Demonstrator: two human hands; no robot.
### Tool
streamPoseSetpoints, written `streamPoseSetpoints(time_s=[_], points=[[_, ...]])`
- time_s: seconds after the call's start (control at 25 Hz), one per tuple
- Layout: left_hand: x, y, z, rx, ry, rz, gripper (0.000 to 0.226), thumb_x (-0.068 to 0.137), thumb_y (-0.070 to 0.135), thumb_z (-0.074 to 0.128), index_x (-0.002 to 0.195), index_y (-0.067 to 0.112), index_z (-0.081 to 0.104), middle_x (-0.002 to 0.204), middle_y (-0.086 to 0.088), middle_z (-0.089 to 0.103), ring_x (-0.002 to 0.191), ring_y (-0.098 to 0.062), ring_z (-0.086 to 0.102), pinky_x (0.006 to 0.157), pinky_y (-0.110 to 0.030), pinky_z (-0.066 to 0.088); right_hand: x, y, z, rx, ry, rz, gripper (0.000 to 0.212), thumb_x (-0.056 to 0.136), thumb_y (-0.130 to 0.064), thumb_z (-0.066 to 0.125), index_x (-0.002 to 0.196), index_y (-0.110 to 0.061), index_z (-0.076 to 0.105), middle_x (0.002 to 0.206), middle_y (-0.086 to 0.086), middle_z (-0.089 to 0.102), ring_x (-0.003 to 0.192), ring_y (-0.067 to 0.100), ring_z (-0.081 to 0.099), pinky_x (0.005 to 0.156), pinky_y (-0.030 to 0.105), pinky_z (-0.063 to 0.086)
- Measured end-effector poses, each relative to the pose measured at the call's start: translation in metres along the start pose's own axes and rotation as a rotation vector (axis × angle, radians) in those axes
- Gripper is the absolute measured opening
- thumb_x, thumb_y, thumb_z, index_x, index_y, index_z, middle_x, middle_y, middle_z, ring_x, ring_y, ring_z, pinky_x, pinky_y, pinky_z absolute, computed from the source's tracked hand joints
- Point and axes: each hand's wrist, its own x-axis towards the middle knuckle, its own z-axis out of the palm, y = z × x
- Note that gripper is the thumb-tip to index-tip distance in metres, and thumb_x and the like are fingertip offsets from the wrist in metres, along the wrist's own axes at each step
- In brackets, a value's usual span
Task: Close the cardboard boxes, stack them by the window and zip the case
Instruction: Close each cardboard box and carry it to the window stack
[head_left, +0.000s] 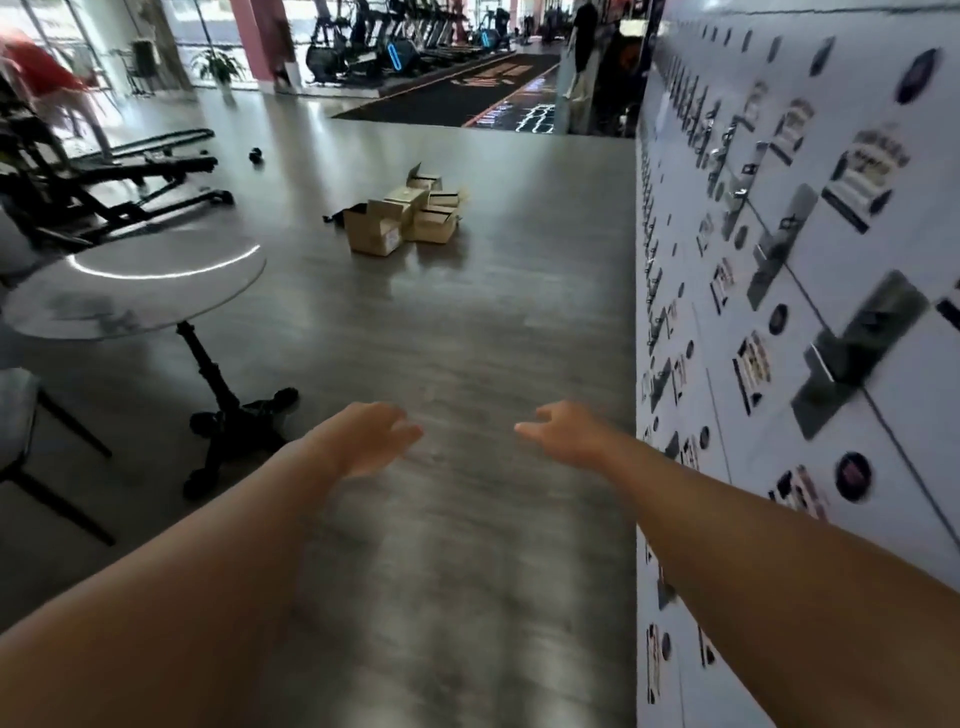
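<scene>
Much of the scene is smeared by motion blur. The small printed labels and dark round badges on the white locker wall (810, 291) at the right are seen, but none of their writing can be read. The white label on the front of the nearest brown cardboard box (370, 228) is likewise too small to be read. The cluster of brown cardboard boxes (415, 210) is set on the grey wood-look floor (467, 338), well ahead of the hands, and several flaps are seen standing up. A dark object (332, 218) is partly hidden just behind the left side of the cluster; it cannot be identified. The orange lettering on the black floor mat (457, 98) beyond is illegible.

Both bare forearms are stretched forward above the floor and are cut off by the lower edge. The left hand (371, 439) is held palm down, its fingers relaxed and loosely spread, with nothing gripped. The right hand (563, 431) is held the same way, empty. A round grey marble-top desk (135, 291) on a black cast base is seen at the left, near black gym benches (119, 176).
</scene>
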Motion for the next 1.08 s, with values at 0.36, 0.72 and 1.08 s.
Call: streamPoseSetpoints(time_s=[0.36, 0.72, 1.08], points=[[0.218, -0.043, -0.06, -0.026, -0.007, -0.002, 0.042, 0.093, 0.059, 0.047, 0.096, 0.021, 0.065, 0.097, -0.002, 0.064, 0.096, -0.025, 0.061, 0.078, -0.032, 0.044, 0.221, -0.046, -0.054, -0.047, 0.007, -0.057, 0.076, 0.09, -0.063, 0.057, 0.148, -0.014, 0.049, 0.153, 0.007, 0.047, 0.139, 0.027, 0.046, 0.112, 0.035, 0.036], [0.454, -0.075, -0.137, -0.039, 0.001, 0.097, 0.037, 0.092, 0.055, 0.051, 0.09, 0.021, 0.066, 0.089, -0.001, 0.067, 0.09, -0.023, 0.061, 0.078, -0.031, 0.044, 0.429, -0.078, -0.133, -0.004, 0.083, 0.014, 0.074, 0.09, -0.06, 0.06, 0.147, -0.013, 0.051, 0.152, 0.009, 0.048, 0.139, 0.027, 0.046, 0.114, 0.036, 0.036], [0.708, -0.057, -0.196, -0.017, -0.03, 0.054, 0.043, 0.093, 0.059, 0.047, 0.078, 0.022, 0.063, 0.081, 0.003, 0.064, 0.084, -0.02, 0.061, 0.075, -0.033, 0.044, 0.674, -0.07, -0.244, -0.046, 0.068, -0.036, 0.075, 0.091, -0.063, 0.056, 0.148, -0.013, 0.049, 0.154, 0.008, 0.047, 0.14, 0.026, 0.046, 0.113, 0.035, 0.036]])
